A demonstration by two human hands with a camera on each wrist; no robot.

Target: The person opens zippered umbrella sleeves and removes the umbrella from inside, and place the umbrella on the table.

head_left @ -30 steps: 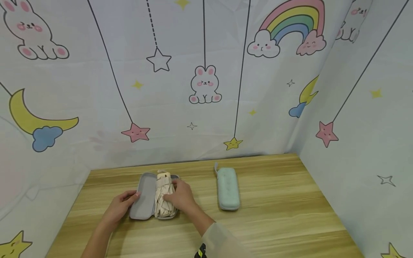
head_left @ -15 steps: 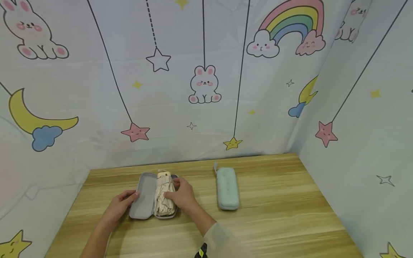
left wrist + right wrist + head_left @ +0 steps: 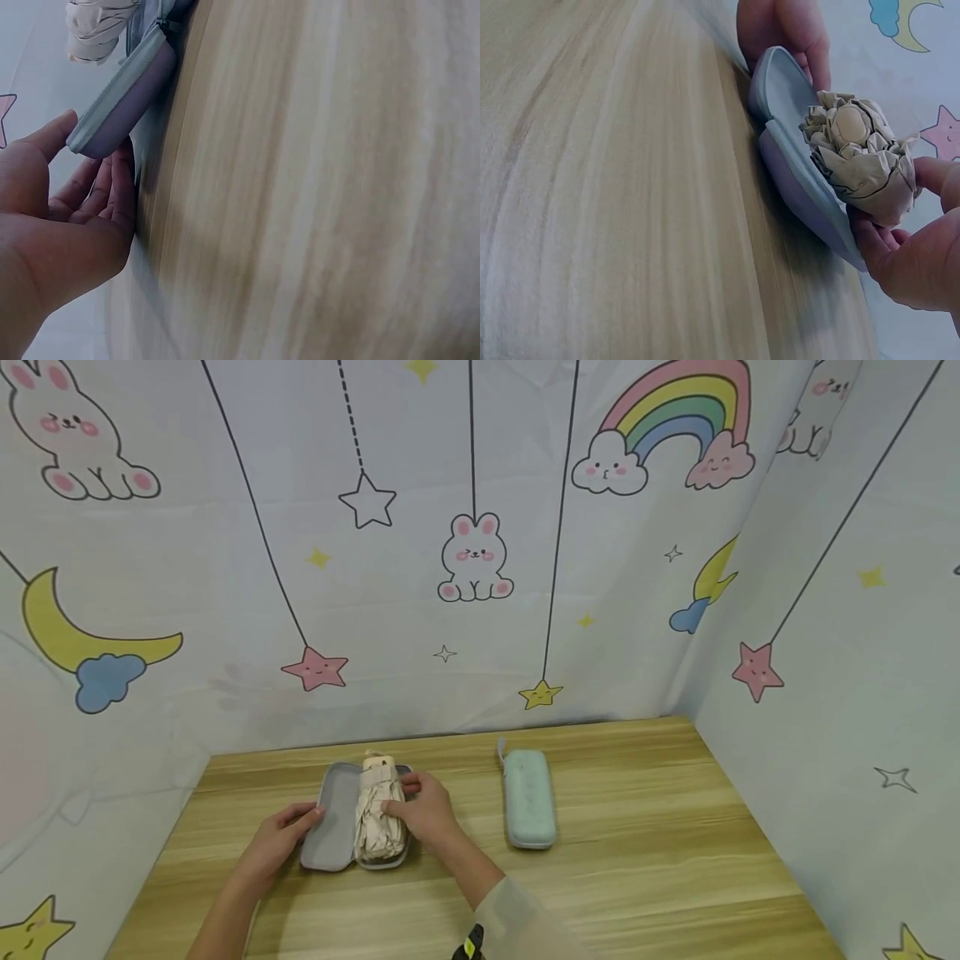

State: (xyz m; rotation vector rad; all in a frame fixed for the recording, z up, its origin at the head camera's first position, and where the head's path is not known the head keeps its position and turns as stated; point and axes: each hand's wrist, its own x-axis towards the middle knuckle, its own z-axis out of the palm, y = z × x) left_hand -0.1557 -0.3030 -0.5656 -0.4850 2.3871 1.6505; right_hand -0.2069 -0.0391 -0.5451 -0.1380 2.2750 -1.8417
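Note:
An opened grey-lavender hard case (image 3: 332, 827) lies on the table, its two halves spread side by side. My left hand (image 3: 273, 847) pinches the outer edge of its left half between thumb and fingers, as the left wrist view shows. A folded beige compact umbrella (image 3: 380, 818), strapped round, is at the right half. My right hand (image 3: 429, 814) grips the umbrella from its right side, thumb on top. In the right wrist view the umbrella's gathered end (image 3: 862, 157) stands a little above the case half, with my right fingers (image 3: 870, 236) underneath it.
A closed mint-green case (image 3: 530, 799) with a small zip loop lies right of my right hand. The wood-grain table (image 3: 637, 827) meets a patterned white cloth (image 3: 405, 602) behind, with more cloth at the sides.
The umbrella in my right hand has risen slightly and shifted a little left at the case's right half. My left hand has stayed on the case edge.

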